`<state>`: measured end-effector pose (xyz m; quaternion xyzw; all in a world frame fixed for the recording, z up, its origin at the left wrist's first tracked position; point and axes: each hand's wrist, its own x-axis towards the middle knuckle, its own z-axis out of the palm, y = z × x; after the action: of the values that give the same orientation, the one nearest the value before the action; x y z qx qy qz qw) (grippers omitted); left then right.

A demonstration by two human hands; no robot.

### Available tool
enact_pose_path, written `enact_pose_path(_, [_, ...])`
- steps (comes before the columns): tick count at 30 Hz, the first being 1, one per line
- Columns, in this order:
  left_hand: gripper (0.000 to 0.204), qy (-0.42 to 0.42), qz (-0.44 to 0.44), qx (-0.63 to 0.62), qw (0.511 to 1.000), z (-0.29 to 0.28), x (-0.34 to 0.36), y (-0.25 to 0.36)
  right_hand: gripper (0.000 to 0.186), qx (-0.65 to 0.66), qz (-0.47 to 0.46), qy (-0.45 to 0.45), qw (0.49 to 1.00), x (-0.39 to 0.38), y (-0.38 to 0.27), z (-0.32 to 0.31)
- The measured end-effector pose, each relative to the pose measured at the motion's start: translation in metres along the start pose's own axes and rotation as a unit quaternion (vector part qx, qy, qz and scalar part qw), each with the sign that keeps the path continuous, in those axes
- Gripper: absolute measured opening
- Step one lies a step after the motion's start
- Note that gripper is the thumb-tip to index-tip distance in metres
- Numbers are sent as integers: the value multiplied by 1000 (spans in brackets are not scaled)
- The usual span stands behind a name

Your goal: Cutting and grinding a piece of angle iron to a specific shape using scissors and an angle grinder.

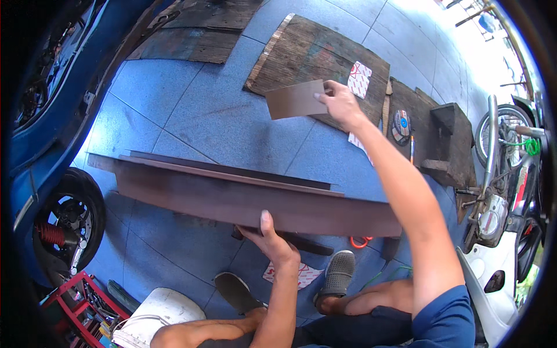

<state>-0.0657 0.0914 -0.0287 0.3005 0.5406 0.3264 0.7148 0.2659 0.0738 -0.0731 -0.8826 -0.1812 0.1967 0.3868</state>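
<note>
My left hand point(272, 243) grips the lower edge of a long brown sheet-metal channel point(249, 207), thumb on its face and fingers underneath. The channel stretches across the view, held above the tiled floor with its folded lips on the far side. Farther out, my right hand point(341, 103) pinches a small rectangular brown metal plate point(293, 101) by its right end. That plate hangs over the near edge of a worn wooden board point(301, 55). My right forearm passes in front of the channel's right end.
A patterned paper piece point(360, 79) lies on the board. To the right are discs point(401, 124) and a dark wooden block point(449, 142). Motorbikes flank me, one with a wheel point(69, 223) at left. A red tool rack point(72, 304) and orange ring handle point(361, 241) are nearby.
</note>
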Motion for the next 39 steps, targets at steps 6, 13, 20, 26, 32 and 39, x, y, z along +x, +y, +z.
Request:
enact_pose_path(6, [106, 16, -17, 5, 1000, 19, 1, 12, 29, 240, -24, -46, 969, -123, -49, -108])
enact_pose_path(13, [129, 10, -65, 57, 996, 26, -3, 25, 30, -52, -331, 74, 939, -268, -1, -136])
enact_pose_path(20, [136, 7, -72, 88, 993, 25, -2, 19, 35, -175, -281, 106, 938, -329, 67, -147])
enact_pose_path(26, [130, -44, -49, 68, 996, 11, 13, 12, 58, -276, -233, 53, 931, -348, 77, -157])
enact_pose_path(32, [93, -4, -46, 90, 995, 18, 6, 10, 60, -271, -212, 79, 936, -342, 77, -156])
enact_pose_path(39, [92, -23, -56, 68, 996, 16, 13, 9, 59, -234, -155, 83, 956, -336, 61, -151])
